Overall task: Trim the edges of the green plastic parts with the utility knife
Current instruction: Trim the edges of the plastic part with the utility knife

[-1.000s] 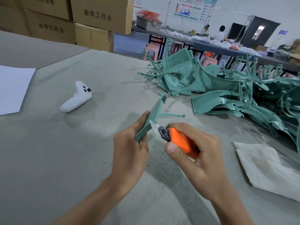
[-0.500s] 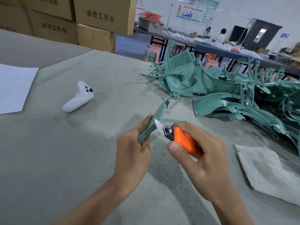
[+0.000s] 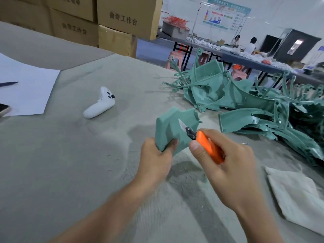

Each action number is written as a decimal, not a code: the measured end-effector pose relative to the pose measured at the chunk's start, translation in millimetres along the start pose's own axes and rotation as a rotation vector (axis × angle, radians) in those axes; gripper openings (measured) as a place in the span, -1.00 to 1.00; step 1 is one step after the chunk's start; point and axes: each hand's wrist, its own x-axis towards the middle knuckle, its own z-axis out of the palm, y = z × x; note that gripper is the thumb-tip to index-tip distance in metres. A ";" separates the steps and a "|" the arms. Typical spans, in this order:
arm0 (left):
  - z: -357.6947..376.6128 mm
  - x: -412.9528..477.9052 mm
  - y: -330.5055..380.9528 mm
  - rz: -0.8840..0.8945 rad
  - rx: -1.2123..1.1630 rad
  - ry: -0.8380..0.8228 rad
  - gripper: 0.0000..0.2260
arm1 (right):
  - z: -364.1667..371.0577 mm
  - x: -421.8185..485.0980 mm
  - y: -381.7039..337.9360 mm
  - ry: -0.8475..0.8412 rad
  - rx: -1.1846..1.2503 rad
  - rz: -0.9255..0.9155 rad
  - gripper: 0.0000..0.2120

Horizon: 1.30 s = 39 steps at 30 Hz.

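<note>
Holding the work above the grey table cover (image 3: 70, 172), we grip one green plastic part (image 3: 175, 127) by its lower edge in our left hand (image 3: 156, 155), with thumb and fingers pinched on its two faces. Our right hand (image 3: 222, 169) is wrapped round the orange utility knife (image 3: 208, 148). Its blade (image 3: 182, 125) crosses the part's broad face, pointing up and away; we cannot tell whether it touches. Thin shavings (image 3: 184, 183) litter the cover beneath both hands. A white cloth (image 3: 296, 199) lies to the right. Further out, a white controller (image 3: 100, 106) rests at left, well apart from the pile of green parts (image 3: 245, 106) heaped at right. A paper sheet (image 3: 29, 88) bearing a pen (image 3: 8, 83) sits far left. Beyond stand cardboard boxes (image 3: 122, 16) and a long workbench (image 3: 245, 58) with two seated people (image 3: 250, 46).
</note>
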 end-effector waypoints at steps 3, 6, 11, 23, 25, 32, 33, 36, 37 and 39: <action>-2.1 0.2 -0.7 -0.003 -0.033 -0.034 -0.79 | 4.9 3.7 -7.9 -0.020 -0.016 0.011 -0.61; -2.7 -1.3 0.1 0.001 -0.049 -0.072 -0.59 | 10.9 7.4 -16.6 -0.029 -0.034 0.013 -0.64; -0.2 0.8 -1.6 0.004 -0.062 -0.014 -0.60 | 15.0 9.9 -25.3 -0.030 -0.054 0.031 -0.68; -1.6 -2.2 -11.5 0.100 0.043 -0.044 -0.54 | 6.0 10.1 -8.6 -0.077 0.012 0.085 -0.63; -1.1 -1.6 -13.0 0.107 0.043 -0.041 -0.53 | 5.0 7.7 -7.0 -0.099 0.036 0.072 -0.64; -0.1 -3.0 -16.8 0.102 0.007 -0.059 -0.49 | 7.4 5.2 -4.0 -0.131 0.067 0.085 -0.64; 0.4 -3.1 -17.0 0.099 0.006 -0.058 -0.49 | 8.3 5.0 -3.8 -0.132 0.067 0.094 -0.64; 1.3 -4.1 -17.4 0.095 0.016 -0.043 -0.51 | 10.4 3.9 -4.8 -0.124 0.054 0.113 -0.65; 1.2 -3.9 -17.9 0.095 0.026 -0.035 -0.52 | 10.9 3.7 -5.2 -0.116 0.048 0.116 -0.65; 1.1 -3.5 -18.6 0.096 0.047 -0.024 -0.54 | 11.7 2.6 -5.9 -0.102 0.037 0.117 -0.66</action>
